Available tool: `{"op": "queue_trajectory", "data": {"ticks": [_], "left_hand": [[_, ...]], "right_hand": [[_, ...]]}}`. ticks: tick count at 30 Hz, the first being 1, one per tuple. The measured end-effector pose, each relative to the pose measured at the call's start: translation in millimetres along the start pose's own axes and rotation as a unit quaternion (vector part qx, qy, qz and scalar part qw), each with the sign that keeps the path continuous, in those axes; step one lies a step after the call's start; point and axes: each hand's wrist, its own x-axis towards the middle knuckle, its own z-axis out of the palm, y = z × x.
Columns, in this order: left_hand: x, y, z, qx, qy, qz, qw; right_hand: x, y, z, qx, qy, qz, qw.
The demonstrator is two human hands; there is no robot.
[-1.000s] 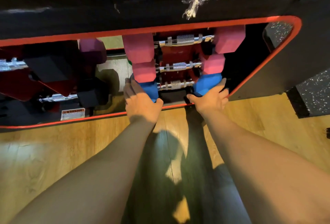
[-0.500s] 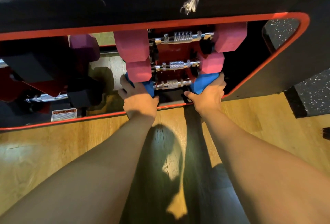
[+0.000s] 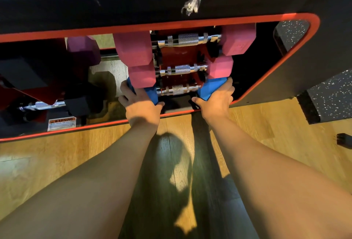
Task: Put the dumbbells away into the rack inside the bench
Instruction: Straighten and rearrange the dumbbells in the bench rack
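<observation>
Head view, reading left to right from my remote seat: I see the bench (image 3: 247, 0) with its red-edged opening, and at the far left inside it a black dumbbell (image 3: 57, 104) lying low above a white warning sticker (image 3: 61, 123). Just right of that sits a purple dumbbell head (image 3: 82, 50) in shadow. Next comes the left hand (image 3: 142, 105), its fingers curled round the left head of the blue dumbbell (image 3: 178, 90), thumb at the inner side. That dumbbell sits at the lowest level of the red rack (image 3: 179, 55), its chrome handle level, directly under the small pink dumbbell (image 3: 181, 69), which lies under the large pink dumbbell (image 3: 187, 38). I then see the right hand (image 3: 216, 99) cupping the blue dumbbell's right head, fingers wrapped over its outer face. Both forearms reach over the wooden floor (image 3: 57, 153). A speckled black mat (image 3: 331, 97) lies at the far right.
</observation>
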Motion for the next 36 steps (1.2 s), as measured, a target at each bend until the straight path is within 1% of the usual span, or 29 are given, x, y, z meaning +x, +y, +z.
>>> {"op": "queue_trajectory", "data": {"ticks": [2, 4, 8, 15, 17, 21, 24, 26, 29, 30, 31, 33, 36], "left_hand": [[-0.7, -2.4, -1.1, -0.003, 0.007, -0.001, 1.0], [-1.3, -3.4, -1.4, -0.005, 0.03, 0.004, 1.0], [-19.7, 10.0, -28.1, -0.031, 0.06, 0.003, 0.998], [-41.0, 28.4, -57.5, -0.057, 0.064, -0.013, 0.996], [-42.4, 28.6, -59.3, -0.048, 0.073, -0.005, 0.996], [-40.4, 25.4, -56.0, -0.05, 0.062, 0.0, 0.997], [-42.4, 26.4, -57.1, -0.043, 0.079, 0.005, 0.996], [-38.1, 25.5, -51.2, -0.046, 0.068, -0.01, 0.997], [-33.9, 25.0, -46.1, -0.011, 0.019, -0.035, 0.999], [-33.3, 24.9, -45.0, -0.01, 0.02, -0.038, 0.999], [-34.3, 25.9, -46.8, -0.019, 0.039, -0.04, 0.998], [-36.1, 26.7, -50.6, -0.034, 0.073, -0.017, 0.997], [-35.0, 25.9, -47.1, -0.042, 0.069, -0.028, 0.996]], "right_hand": [[-0.1, -0.2, 1.4, -0.001, -0.001, -0.001, 1.0], [0.1, -0.7, 2.6, 0.002, -0.004, 0.004, 1.0], [1.1, -1.9, 4.1, 0.004, -0.01, 0.013, 1.0], [3.1, 0.6, 4.3, 0.004, -0.019, 0.01, 1.0], [2.6, 0.8, 2.9, -0.002, -0.019, 0.005, 1.0], [1.3, 0.0, 1.7, -0.008, -0.027, -0.01, 1.0], [1.4, -0.1, 0.5, -0.016, -0.034, -0.008, 0.999], [1.9, 1.0, 0.4, -0.008, -0.031, -0.009, 0.999], [2.6, 2.6, 2.4, 0.002, -0.031, -0.005, 1.0], [3.3, 3.3, 3.5, 0.013, -0.026, -0.005, 1.0], [4.0, 4.1, 4.4, 0.024, -0.021, -0.004, 0.999], [4.6, 4.7, 4.9, 0.034, -0.018, 0.0, 0.999], [6.3, 7.3, 6.2, 0.038, -0.014, -0.005, 0.999]]}}
